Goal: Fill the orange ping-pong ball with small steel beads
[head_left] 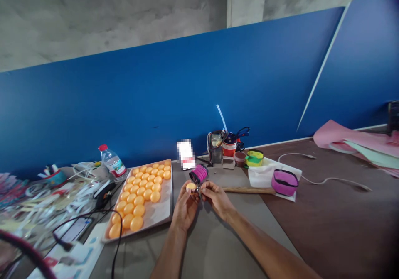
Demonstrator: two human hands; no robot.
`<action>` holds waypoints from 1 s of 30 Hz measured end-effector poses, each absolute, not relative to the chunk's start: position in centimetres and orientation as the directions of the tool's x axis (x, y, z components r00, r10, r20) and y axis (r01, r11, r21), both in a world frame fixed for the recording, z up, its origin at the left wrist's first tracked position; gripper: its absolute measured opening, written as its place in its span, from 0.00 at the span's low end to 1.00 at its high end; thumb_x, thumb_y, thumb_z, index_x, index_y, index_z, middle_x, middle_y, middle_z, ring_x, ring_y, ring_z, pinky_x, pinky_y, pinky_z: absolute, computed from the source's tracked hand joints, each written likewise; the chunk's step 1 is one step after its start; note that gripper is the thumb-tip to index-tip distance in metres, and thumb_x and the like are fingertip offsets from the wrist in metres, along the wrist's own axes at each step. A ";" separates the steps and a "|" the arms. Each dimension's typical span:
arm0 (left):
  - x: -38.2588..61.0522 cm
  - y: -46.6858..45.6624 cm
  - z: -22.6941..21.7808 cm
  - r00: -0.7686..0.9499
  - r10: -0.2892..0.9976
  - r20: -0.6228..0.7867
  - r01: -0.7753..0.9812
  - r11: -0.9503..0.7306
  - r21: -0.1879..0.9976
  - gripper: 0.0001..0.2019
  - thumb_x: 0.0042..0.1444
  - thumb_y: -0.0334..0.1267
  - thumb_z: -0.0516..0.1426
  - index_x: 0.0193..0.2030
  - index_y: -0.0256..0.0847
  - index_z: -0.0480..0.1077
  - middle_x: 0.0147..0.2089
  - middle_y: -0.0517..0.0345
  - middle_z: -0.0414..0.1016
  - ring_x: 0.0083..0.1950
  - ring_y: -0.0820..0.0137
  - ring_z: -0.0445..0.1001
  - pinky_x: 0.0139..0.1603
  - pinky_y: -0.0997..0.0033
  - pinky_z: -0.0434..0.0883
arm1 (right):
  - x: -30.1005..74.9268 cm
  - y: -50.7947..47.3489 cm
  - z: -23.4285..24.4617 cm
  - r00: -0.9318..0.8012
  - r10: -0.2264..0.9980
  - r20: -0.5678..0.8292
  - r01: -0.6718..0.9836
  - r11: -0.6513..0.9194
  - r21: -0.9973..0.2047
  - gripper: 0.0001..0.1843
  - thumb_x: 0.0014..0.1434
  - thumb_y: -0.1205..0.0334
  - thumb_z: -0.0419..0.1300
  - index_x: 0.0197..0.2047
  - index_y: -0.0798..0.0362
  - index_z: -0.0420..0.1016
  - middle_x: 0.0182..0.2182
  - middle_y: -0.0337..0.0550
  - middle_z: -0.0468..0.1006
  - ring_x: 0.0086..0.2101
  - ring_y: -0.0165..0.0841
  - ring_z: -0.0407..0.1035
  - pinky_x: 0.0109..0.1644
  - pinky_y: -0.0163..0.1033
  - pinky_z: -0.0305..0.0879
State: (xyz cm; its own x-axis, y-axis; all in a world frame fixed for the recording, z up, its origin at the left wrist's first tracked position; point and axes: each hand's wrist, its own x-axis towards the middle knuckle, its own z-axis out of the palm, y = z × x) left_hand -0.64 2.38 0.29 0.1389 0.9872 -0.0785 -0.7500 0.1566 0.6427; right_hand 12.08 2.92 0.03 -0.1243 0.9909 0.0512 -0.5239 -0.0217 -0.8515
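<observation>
My left hand [183,211] is closed around a small orange ball [190,186], held between thumb and fingers above the table. Close against it, my right hand [218,200] pinches at a tiny shiny metallic piece [198,190], whose exact kind I cannot make out. Just beyond my fingertips lies a spool wound with magenta cord [199,173]. To the left of my hands, a shallow tray [170,192] carries rows of similar orange balls [139,210], with bare lining along its right side.
A wooden stick [249,190] lies right of my hands, near purple [284,183] and yellow [254,157] fabric containers. Behind stand a jar [215,150] and a red tool cup [229,147]. Leftward are a water bottle [112,162], tangled strips and a black cable [116,245].
</observation>
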 end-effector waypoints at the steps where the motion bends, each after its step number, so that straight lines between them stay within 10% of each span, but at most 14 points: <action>1: -0.7 2.4 0.2 0.137 0.987 -0.085 -0.752 0.160 0.640 0.18 0.48 0.33 0.63 0.47 0.41 0.68 0.37 0.57 0.75 0.32 0.74 0.73 0.34 0.74 0.70 | 12.1 3.0 0.0 -0.122 0.991 0.055 -0.517 -0.016 -0.856 0.11 0.43 0.57 0.65 0.26 0.53 0.68 0.19 0.33 0.66 0.21 0.26 0.58 0.28 0.33 0.55; 30: -1.0 2.8 -0.5 0.213 0.975 -0.058 -0.770 0.204 0.604 0.12 0.50 0.30 0.61 0.43 0.35 0.71 0.38 0.55 0.76 0.32 0.77 0.73 0.36 0.78 0.71 | 12.4 2.9 0.2 -0.153 0.988 -0.009 -0.596 -0.100 -0.796 0.10 0.40 0.62 0.68 0.26 0.53 0.72 0.20 0.33 0.69 0.20 0.23 0.58 0.27 0.32 0.52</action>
State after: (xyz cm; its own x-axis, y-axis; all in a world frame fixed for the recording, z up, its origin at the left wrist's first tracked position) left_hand -1.05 2.76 -0.46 0.2128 0.9753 -0.0585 -0.7703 0.2043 0.6041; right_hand 12.36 2.94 0.22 -0.1529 0.9882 -0.0093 -0.5964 -0.0998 -0.7964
